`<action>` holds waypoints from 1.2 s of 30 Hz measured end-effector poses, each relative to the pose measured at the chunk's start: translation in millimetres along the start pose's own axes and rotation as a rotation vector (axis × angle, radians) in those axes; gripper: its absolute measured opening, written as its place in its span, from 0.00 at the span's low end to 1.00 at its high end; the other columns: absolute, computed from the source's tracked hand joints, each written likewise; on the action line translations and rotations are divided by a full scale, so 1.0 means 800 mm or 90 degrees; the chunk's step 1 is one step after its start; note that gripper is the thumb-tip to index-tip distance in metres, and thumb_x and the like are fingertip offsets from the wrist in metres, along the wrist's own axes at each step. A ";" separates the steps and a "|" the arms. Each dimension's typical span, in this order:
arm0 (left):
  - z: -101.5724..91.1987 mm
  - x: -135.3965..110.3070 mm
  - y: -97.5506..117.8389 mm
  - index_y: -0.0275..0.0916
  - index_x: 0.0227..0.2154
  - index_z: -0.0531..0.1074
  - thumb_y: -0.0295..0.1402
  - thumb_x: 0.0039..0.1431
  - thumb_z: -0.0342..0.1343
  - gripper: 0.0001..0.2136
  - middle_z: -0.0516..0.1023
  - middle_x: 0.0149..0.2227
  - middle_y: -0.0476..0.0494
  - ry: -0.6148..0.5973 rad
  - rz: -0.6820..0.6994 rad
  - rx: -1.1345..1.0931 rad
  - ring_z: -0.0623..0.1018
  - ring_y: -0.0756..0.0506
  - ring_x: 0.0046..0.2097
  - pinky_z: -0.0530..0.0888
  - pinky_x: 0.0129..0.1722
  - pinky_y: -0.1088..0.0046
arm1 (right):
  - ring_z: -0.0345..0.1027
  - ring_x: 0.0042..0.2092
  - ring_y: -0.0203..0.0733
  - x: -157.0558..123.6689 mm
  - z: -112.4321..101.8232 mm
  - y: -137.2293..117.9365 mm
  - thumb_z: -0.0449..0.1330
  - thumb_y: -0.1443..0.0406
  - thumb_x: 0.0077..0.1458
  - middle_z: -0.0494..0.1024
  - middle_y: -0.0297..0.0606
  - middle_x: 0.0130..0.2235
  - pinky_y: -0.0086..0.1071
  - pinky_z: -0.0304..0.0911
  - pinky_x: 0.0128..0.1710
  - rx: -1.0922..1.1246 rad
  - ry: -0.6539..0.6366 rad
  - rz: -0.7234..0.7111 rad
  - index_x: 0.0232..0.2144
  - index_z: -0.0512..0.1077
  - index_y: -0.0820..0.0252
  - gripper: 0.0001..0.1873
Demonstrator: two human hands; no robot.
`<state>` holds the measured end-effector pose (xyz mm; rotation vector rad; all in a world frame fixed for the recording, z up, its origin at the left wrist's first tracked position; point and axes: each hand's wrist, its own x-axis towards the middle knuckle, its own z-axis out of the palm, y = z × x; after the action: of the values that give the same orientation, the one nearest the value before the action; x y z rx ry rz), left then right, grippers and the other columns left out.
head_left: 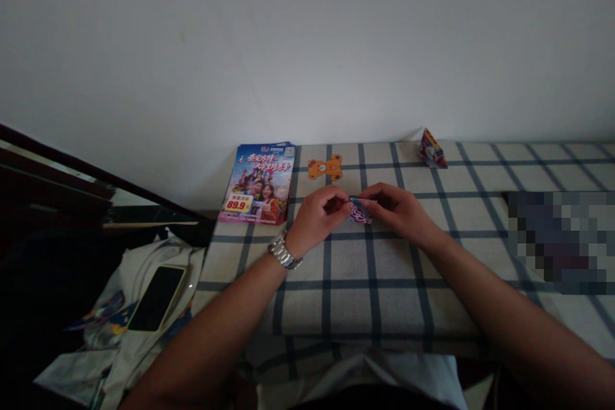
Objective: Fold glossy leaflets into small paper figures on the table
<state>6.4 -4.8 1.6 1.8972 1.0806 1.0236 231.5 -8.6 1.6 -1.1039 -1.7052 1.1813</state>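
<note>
Flyer stack (259, 186) blocking the left, folded paper (432, 150) at back right, open tablecloth (348, 298) at near centre

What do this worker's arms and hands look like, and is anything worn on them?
They're a person's. The left hand and right hand wear no gloves. A silver-coloured metal-link band, like a watch's, circles the left wrist; nothing shows on the right. No sleeves show on the left arm or right arm.

Pink-white paper (358, 213), blue-checked tablecloth (348, 269), orange bear (330, 169)
</note>
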 end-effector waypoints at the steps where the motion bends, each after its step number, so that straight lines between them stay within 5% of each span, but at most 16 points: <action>1: 0.000 0.000 0.001 0.39 0.35 0.76 0.34 0.65 0.62 0.05 0.75 0.29 0.51 -0.003 0.003 0.009 0.72 0.51 0.30 0.68 0.31 0.76 | 0.77 0.42 0.44 0.000 0.000 0.001 0.66 0.52 0.63 0.83 0.39 0.42 0.37 0.73 0.43 -0.007 -0.007 0.002 0.45 0.79 0.56 0.16; 17: 0.005 -0.001 -0.002 0.41 0.40 0.76 0.36 0.66 0.63 0.06 0.81 0.38 0.47 0.000 0.026 -0.039 0.81 0.48 0.39 0.77 0.40 0.74 | 0.75 0.38 0.43 0.000 -0.002 0.005 0.63 0.52 0.66 0.82 0.37 0.37 0.36 0.70 0.38 -0.071 -0.003 -0.034 0.40 0.77 0.55 0.14; 36: 0.002 -0.001 0.002 0.41 0.35 0.77 0.32 0.66 0.62 0.03 0.79 0.33 0.50 -0.009 0.038 0.008 0.77 0.50 0.34 0.73 0.35 0.76 | 0.75 0.40 0.43 -0.003 0.005 0.000 0.64 0.53 0.66 0.81 0.38 0.40 0.36 0.71 0.41 -0.001 -0.019 -0.026 0.43 0.76 0.55 0.13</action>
<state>8.4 -6.7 2.1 1.9544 1.0302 1.0374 228.3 -11.8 0.1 -1.0526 -1.7436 1.1755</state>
